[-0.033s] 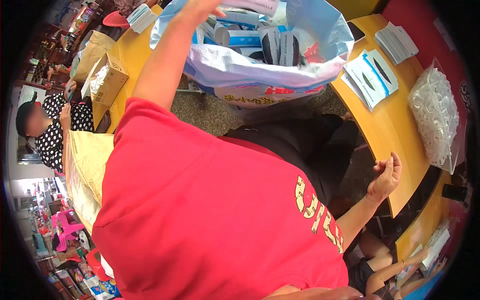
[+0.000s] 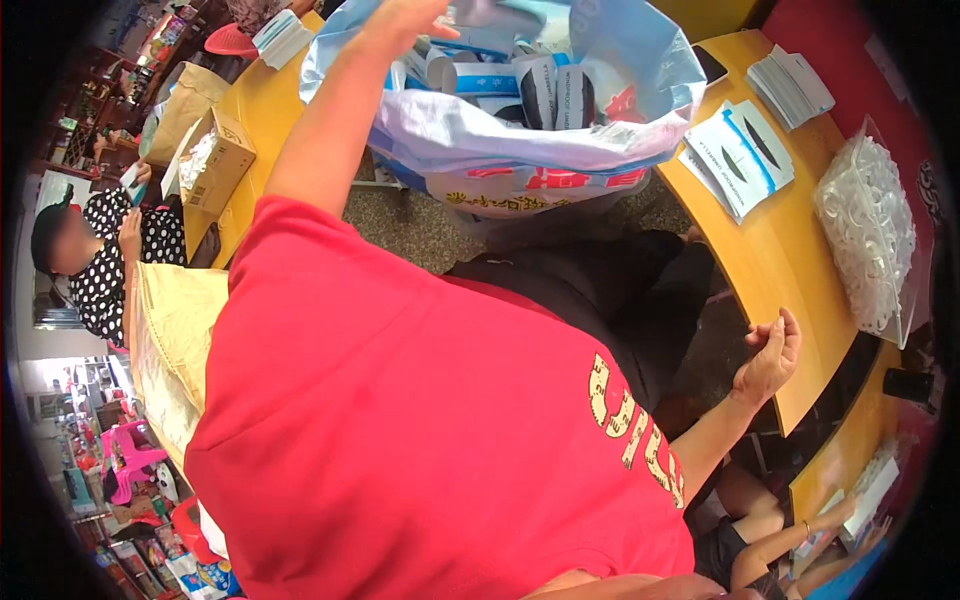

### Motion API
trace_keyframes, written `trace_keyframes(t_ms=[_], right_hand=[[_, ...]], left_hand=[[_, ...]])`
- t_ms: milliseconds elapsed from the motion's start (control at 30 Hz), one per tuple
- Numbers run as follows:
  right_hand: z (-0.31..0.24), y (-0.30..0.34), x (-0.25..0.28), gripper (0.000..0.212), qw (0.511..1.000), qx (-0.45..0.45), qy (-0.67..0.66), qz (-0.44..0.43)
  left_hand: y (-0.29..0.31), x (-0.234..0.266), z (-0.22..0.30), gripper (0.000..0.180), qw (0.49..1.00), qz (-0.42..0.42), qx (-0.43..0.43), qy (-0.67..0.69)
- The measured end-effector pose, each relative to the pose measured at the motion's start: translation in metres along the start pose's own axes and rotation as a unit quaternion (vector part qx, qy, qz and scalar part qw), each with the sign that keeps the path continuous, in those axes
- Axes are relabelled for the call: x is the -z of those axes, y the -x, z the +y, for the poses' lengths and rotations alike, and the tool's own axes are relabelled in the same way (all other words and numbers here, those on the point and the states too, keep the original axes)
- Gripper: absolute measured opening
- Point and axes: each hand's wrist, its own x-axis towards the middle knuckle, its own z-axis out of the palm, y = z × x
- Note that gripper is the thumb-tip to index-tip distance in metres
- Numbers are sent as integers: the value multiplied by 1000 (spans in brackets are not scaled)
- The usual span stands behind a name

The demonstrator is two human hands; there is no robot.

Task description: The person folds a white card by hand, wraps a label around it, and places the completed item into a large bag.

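My left hand [image 2: 405, 22] is raised at the top edge, over the left rim of a large white and blue woven plastic sack [image 2: 520, 150]. Its visible fingers are stretched apart with nothing in them; part of the hand is cut off. Beside it a blurred grey-white tube [image 2: 505, 14] is inside the sack's mouth, apart from the fingers. Several printed card tubes [image 2: 575, 95] in white, blue and black lie in the sack. My right hand [image 2: 768, 360] hovers by the near edge of the yellow table [image 2: 815, 345], fingers loosely curled and apart, holding nothing visible.
On the right table are a fanned pile of printed cards [image 2: 740, 160], another card stack [image 2: 790, 88] and a clear bag of white plastic rings [image 2: 868, 235]. A cardboard box [image 2: 218, 160] stands at left. A person in polka dots [image 2: 105, 235] sits left; another person's arm [image 2: 790, 540] works lower right.
The white tube by my left hand has dropped lower and away from the fingers into the sack. My right hand has hardly moved. The person at left has shifted a card in their hands.
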Motion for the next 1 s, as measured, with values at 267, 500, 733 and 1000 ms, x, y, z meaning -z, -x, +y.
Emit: trace_keyframes(t_ms=[267, 500, 733, 1000], right_hand=[[15, -16, 28, 15, 998, -29, 23, 57], [16, -26, 14, 15, 997, -40, 60, 38], [16, -19, 13, 15, 997, -17, 46, 56], [13, -16, 13, 14, 994, -12, 77, 75]], left_hand=[[54, -48, 79, 21, 968, -122, -193, 100], [142, -214, 78, 15, 762, -482, -430, -37], [69, -339, 38, 56, 845, -126, -432, -289], [65, -325, 63, 33, 856, -270, -371, -239]])
